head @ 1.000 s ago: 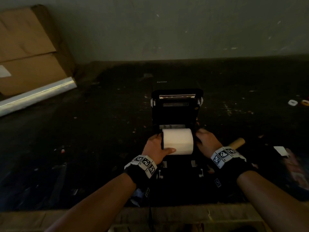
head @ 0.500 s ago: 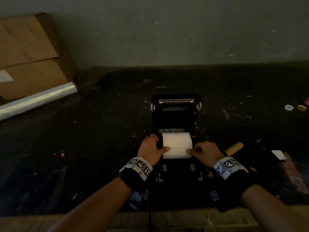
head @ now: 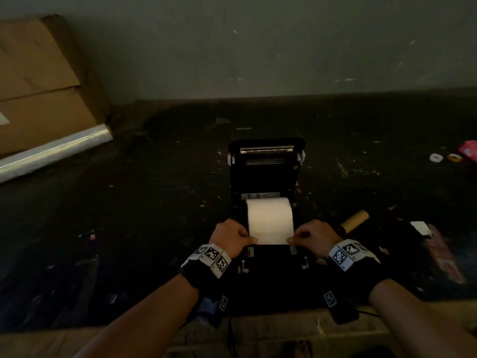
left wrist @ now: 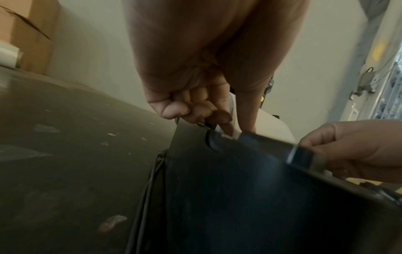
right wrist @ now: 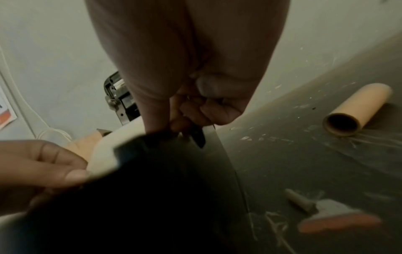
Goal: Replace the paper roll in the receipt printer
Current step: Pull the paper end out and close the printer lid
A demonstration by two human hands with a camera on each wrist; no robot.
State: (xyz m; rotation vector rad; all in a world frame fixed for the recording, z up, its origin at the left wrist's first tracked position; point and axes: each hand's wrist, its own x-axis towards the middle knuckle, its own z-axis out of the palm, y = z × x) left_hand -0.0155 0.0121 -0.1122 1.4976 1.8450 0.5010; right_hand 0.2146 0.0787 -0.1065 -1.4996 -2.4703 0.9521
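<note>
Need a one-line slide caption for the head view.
Left hand and right hand pinch the paper's free end, roll seated in the open printer.

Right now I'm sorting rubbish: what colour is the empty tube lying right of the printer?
Tan cardboard tube, its hollow end dark; the right wrist view shows it best.

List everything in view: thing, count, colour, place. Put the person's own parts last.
receipt printer: one, black, table centre, lid open
paper roll: one, white, in the printer bay, loose end drawn toward the front
cardboard core: one, tan, lying right of the printer
cardboard boxes: stacked, brown, far left against the wall
film roll: one, shiny clear, lying before the boxes
tape rings: two, white and yellow, far right
table: one, dark, scuffed
left hand: pinches the paper's left corner
right hand: pinches the paper's right corner
</note>
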